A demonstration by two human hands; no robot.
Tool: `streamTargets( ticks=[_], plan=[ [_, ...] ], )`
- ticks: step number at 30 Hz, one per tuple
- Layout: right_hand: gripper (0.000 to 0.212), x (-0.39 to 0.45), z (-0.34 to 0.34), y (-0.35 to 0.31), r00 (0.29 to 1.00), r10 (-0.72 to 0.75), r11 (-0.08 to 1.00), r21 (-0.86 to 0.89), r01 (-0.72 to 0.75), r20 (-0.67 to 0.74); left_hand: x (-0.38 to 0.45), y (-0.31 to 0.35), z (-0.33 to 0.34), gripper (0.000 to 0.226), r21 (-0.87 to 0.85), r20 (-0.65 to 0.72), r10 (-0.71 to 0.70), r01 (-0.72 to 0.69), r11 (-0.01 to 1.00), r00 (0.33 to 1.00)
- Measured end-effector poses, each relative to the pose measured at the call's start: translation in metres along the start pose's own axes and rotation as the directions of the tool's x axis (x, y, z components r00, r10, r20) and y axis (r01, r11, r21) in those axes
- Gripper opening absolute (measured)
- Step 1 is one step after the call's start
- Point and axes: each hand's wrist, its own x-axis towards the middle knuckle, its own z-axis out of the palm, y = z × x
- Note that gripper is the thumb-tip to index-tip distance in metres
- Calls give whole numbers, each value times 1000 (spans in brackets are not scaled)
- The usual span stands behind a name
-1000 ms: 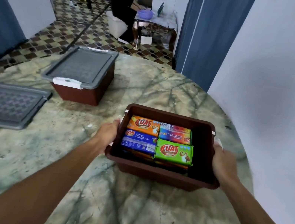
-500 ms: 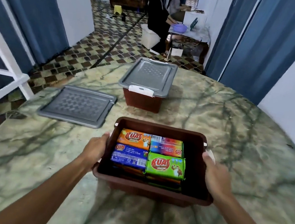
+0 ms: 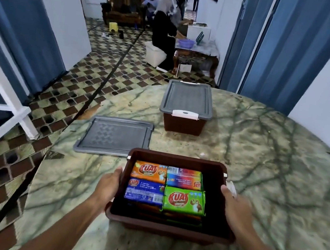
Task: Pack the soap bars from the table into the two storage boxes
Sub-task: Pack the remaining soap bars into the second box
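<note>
Hands grip the open brown box (image 3: pixel 166 227) by its short sides: left hand (image 3: pixel 108 185), right hand (image 3: pixel 235 210). Soap bars (image 3: pixel 167 187) fill it. Loose grey lid (image 3: pixel 114 136) lies just beyond, front-left, nearer the left hand; probably goes on next.

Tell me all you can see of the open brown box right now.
The open brown box is dark brown, looks plastic, rectangular, lidless and upright on the marble table. Four wrapped soap bars show on top, more beneath. The left hand and right hand grip its sides. A white latch shows by the right hand.
</note>
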Motion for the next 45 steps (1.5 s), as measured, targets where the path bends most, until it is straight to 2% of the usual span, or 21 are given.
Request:
streamTargets(
  ticks=[6,12,14,16,18,21,24,26,30,34,36,40,45],
  plan=[
    [52,-5,2,-4,999,18,996,-81,-22,-51,-2,0,-2,55,-50,42,16,-14,999,999],
    [43,-4,5,-10,990,107,991,-71,-114,-93,6,-4,-5,56,-128,221,-69,99,987,973],
    [50,-4,5,-9,982,149,980,-115,-162,-115,15,-7,-6,56,-111,280,-63,98,989,958],
    [66,-12,10,-4,964,205,974,-65,-218,-170,36,1,-7,56,-74,348,-59,91,993,936],
    [69,-33,21,-5,945,222,972,-18,-233,-242,64,5,-11,56,-37,363,-32,49,998,931],
    [52,-85,43,-24,881,275,961,121,-247,-384,94,36,-15,59,37,501,79,-113,993,862],
    [50,-121,51,-35,796,347,937,207,-280,-495,102,77,-10,48,69,612,108,-189,980,784],
    [53,-137,50,-43,740,368,929,255,-268,-562,102,96,-4,44,57,656,140,-233,971,742],
    [51,-154,52,-51,686,338,938,289,-190,-645,99,112,3,39,43,708,225,-358,933,670],
    [45,-175,67,-60,618,362,929,327,-174,-699,95,131,10,42,40,721,296,-464,885,627],
    [45,-178,74,-64,589,381,923,331,-195,-713,106,131,17,41,84,748,251,-462,883,614],
    [46,-169,100,-70,473,477,879,394,-270,-740,119,150,31,42,131,820,208,-528,839,534],
    [48,-138,124,-81,320,499,855,397,-335,-805,173,158,90,46,157,922,71,-536,829,380]
  ],
)
